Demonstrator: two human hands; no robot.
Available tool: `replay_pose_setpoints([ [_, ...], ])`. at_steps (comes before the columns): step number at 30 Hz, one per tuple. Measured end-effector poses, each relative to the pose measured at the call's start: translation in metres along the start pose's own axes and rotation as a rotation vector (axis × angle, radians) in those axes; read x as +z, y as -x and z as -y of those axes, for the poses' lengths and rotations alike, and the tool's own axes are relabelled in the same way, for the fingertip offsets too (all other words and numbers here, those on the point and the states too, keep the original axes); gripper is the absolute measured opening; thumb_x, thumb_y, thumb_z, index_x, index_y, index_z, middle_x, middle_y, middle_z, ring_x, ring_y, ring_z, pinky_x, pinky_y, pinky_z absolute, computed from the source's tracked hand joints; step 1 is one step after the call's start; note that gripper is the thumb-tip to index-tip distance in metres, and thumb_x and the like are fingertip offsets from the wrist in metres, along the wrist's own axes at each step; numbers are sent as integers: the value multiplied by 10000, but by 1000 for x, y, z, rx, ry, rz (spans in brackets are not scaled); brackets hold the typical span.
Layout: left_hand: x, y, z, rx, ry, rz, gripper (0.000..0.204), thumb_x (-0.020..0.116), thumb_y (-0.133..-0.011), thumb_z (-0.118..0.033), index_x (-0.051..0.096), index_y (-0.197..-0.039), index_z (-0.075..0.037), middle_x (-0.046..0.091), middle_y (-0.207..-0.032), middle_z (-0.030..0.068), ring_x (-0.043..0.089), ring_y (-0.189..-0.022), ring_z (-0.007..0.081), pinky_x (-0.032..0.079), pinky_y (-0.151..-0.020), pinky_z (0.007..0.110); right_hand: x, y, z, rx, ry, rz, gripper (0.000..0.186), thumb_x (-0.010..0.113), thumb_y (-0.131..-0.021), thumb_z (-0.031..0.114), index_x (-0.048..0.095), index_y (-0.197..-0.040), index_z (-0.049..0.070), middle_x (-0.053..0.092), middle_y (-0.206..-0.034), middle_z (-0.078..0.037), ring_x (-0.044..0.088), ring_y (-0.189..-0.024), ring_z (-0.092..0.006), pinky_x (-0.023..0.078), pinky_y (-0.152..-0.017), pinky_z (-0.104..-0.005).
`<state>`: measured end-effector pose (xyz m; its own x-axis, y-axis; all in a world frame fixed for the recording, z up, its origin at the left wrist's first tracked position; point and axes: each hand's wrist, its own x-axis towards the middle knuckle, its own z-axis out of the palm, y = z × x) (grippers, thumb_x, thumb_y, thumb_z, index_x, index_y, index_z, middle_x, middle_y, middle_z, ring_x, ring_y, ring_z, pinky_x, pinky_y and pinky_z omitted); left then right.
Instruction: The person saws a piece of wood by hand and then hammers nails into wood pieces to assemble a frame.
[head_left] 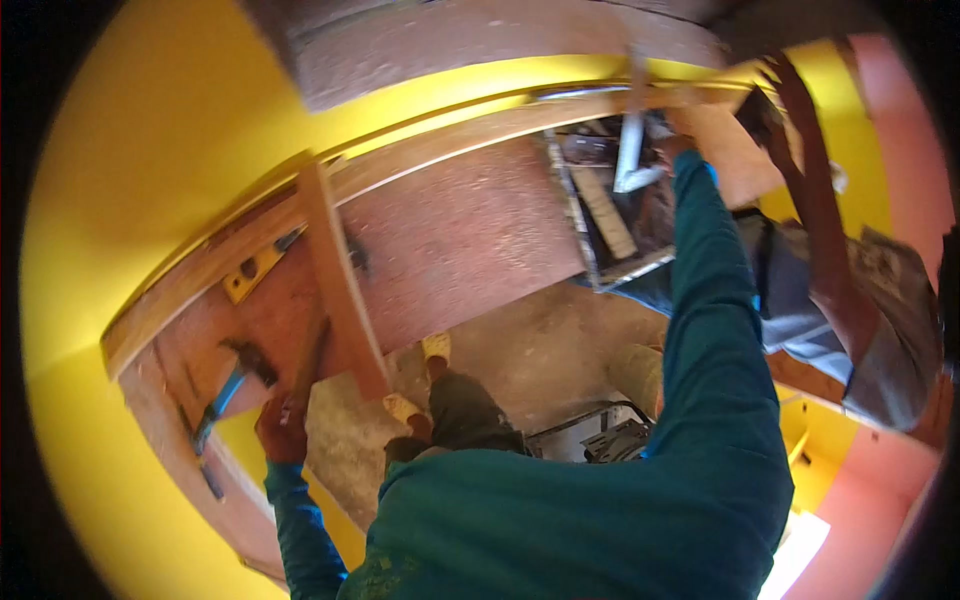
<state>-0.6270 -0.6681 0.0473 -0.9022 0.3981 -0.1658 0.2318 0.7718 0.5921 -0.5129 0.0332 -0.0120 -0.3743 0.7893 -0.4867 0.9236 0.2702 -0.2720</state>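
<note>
At the lower left, my left hand (283, 425) is closed round a brown wooden handle (312, 345). The handle slants up behind an upright board (335, 275); a dark blurred shape (357, 254) lies past that board, and I cannot tell whether it is the tool's head. My right arm stretches far forward. My right hand (670, 147) is over a tool box (590, 262), beside a pale L-shaped metal square (629, 150). Blur hides its fingers, so its grip is unclear. A wooden block (605, 212) and dark tools lie in the box.
A blue-handled hammer (226, 392) and a yellow spirit level (254, 272) lie on the reddish wooden surface (470, 225) at left. On the right, a co-worker (870, 300) raises an arm, a dark flat object near the hand. A black-framed item (610, 440) stands on the floor.
</note>
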Motion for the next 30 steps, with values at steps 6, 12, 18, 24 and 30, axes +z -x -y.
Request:
replay_pose_setpoints([
  [6, 4, -3, 23, -2, -110, 70, 222, 546, -661, -129, 537, -861, -34, 533, -780, 126, 516, -701, 259, 412, -584, 348, -16, 123, 49, -139, -1116, 46, 84, 453, -773, 110, 446, -690, 95, 459, -610, 7, 410, -470, -116, 343, -426, -250],
  [12, 24, -12, -6, 210, 49, -19, 178, 498, -728, -145, 550, -874, -57, 547, -833, 132, 518, -747, 291, 411, -649, 337, 32, 235, 85, -549, -950, 204, 200, 479, -748, 107, 473, -920, 7, 442, -541, -20, 394, -419, -72, 332, -367, -190],
  [18, 53, -70, -53, 566, 229, -125, 394, 449, -762, -357, 526, -908, 0, 550, -835, 166, 542, -726, 246, 411, -624, 334, 163, 360, 110, -525, -804, 455, 129, 513, -737, 66, 534, -859, 30, 538, -658, -32, 531, -572, -111, 458, -524, -238],
  [24, 88, -102, -91, -298, 1124, 461, 282, 449, -784, -339, 460, -873, -72, 515, -709, 83, 524, -640, 181, 445, -547, 329, 218, 410, 140, -741, -525, 126, 278, 585, -698, 196, 547, -880, -11, 553, -728, -57, 529, -609, -102, 443, -572, -222],
  [30, 101, -98, -101, -227, 1240, 370, 272, 455, -782, -319, 439, -815, -50, 506, -653, 92, 522, -530, 194, 456, -455, 329, 228, 390, 145, -559, -704, 482, 358, 590, -696, 242, 537, -947, -9, 574, -711, -66, 534, -602, -105, 443, -575, -223],
])
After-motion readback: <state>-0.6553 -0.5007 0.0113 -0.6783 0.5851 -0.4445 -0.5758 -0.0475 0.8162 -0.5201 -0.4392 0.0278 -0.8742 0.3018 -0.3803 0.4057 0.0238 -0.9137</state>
